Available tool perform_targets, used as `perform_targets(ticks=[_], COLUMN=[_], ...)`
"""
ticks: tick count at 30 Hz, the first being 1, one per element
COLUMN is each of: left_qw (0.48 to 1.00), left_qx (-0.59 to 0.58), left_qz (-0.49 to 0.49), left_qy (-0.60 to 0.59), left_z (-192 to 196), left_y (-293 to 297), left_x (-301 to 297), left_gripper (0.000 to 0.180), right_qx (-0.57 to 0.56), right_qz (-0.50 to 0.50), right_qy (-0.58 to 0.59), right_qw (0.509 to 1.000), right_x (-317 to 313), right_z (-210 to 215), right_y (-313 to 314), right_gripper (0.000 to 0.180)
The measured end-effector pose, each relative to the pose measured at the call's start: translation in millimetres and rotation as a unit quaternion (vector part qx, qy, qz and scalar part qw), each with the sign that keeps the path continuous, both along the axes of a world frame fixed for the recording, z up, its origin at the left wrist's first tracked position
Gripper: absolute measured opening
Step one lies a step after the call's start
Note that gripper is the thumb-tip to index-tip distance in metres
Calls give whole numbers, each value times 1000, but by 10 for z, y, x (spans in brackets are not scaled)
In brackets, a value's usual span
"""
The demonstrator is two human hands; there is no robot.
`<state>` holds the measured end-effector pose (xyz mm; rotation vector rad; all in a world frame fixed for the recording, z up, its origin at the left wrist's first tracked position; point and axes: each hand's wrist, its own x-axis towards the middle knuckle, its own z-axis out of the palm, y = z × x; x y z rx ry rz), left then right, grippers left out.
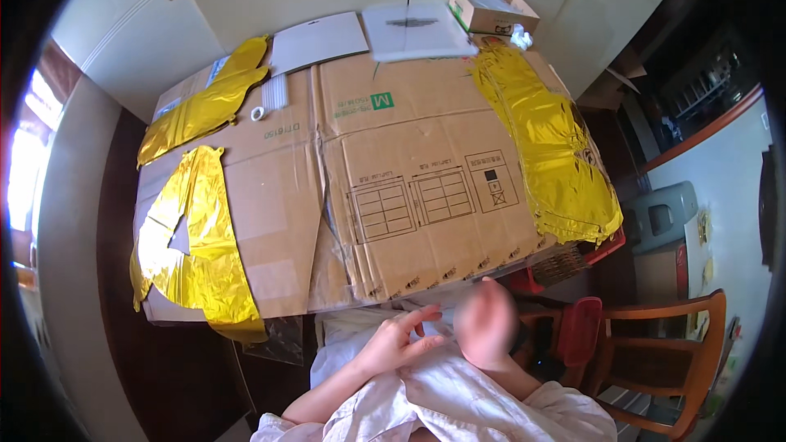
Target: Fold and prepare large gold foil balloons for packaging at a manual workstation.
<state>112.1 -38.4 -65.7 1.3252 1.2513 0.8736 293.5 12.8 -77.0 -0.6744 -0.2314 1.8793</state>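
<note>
My left hand is over my lap at the near table edge, fingers partly bent and apart, holding nothing I can see. Beside it my right hand is raised and blurred, so its fingers cannot be made out. Both are off the cardboard-covered table. At the near left lies a flat gold foil balloon, shaped like a letter A, its lower end hanging over the edge. Another flat gold foil balloon lies behind it. Crumpled gold foil balloons cover the right side.
A white tape roll sits near pale thin sticks. Along the back are a white board, a clear plastic sheet, an open carton and crumpled tissue. A wooden chair stands at my right.
</note>
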Motion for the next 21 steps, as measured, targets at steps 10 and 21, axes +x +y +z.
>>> perform_targets(ticks=[10, 21], left_qw=[997, 771], left_qx=[9, -357], left_qz=[-29, 525], left_qy=[73, 38], left_z=[-228, -2155], left_y=[-551, -2187], left_x=[-530, -2739], left_gripper=[22, 26], right_qx=[-30, 128], right_qz=[-53, 369], right_qy=[-43, -265], right_qw=[997, 882], right_x=[-284, -442], right_z=[-117, -657], right_y=[-33, -377], right_gripper=[49, 30])
